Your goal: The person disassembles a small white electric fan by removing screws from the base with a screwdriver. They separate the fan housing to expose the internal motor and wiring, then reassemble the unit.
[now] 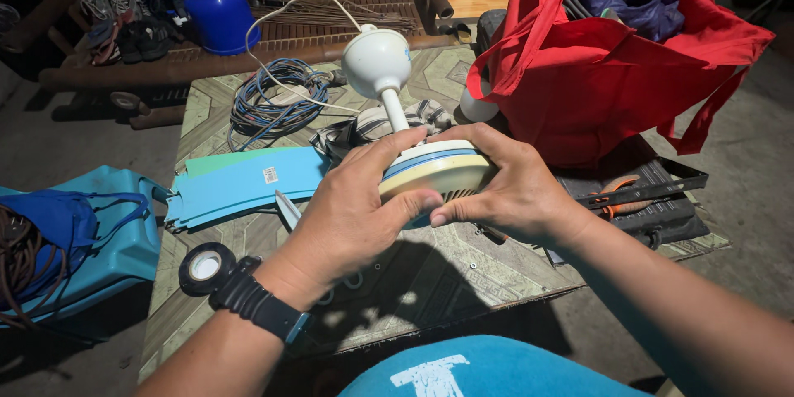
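Bench [430, 269] with patterned top, bearing a coil of blue cable [277, 99] at its far edge. Nearer than the cable lie turquoise fan blades [244, 182]; a red bag [595, 83] stands to the cable's right, a tape roll [204, 267] at the near-left edge.

red bag [595, 74], blue cable coil [273, 99], tape roll [205, 266], pliers [616, 196]

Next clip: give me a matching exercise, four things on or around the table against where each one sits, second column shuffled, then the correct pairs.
Things:
1. fan motor housing
2. tape roll
3. red bag
4. coiled cable

Places:
A. far side of the table, left of the white cup-shaped cover
B. held between left hand and right hand
C. table's right far corner
D. near the left wrist's black watch

Pairs: 1-B, 2-D, 3-C, 4-A
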